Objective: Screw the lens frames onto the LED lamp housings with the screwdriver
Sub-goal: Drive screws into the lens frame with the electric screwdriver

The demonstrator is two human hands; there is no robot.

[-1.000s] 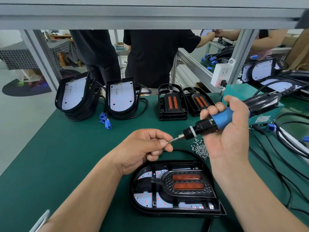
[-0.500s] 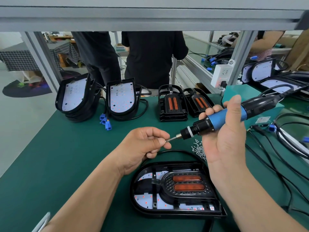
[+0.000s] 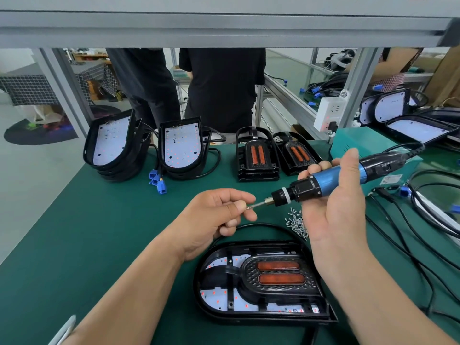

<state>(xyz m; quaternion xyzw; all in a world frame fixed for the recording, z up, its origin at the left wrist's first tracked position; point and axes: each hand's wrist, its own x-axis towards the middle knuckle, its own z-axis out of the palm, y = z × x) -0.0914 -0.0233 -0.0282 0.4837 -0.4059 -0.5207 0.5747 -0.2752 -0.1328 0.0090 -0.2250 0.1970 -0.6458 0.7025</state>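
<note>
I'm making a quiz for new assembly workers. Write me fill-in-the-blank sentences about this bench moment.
The right hand grips the ____-and-black electric screwdriver, and the left hand pinches its bit tip.
The small silver screws lie piled on the ____ bench mat.
The nearest black lamp housing carries a lens frame with ____ orange lenses.
Missing words: blue; green; two.

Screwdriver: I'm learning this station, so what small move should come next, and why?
Probably release the bit with the left hand and lower the screwdriver onto the lens frame. The left fingers pinch the bit's tip, as if loading it, while the right hand holds the tool tilted in the air above the lamp housing, where the frame already sits.
</note>
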